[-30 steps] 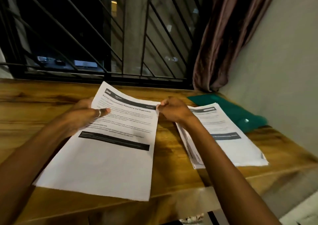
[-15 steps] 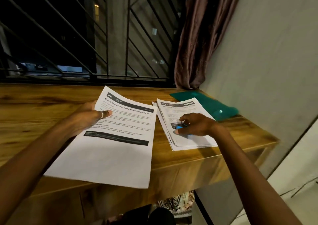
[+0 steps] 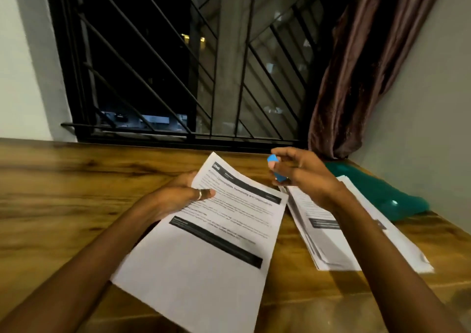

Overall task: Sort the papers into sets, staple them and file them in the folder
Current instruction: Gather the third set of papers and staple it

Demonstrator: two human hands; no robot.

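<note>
Small blue object [image 3: 276,168] half hidden in right hand [image 3: 303,177], text blurred

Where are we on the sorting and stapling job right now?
Done: one set looks sorted, gripped by the left hand. In hand: the right hand holds a small blue stapler, it seems, near that set's top edge; no staple shows. Left: the stack on the table awaits sorting and stapling, and the green folder behind it shows no filed papers.
</note>
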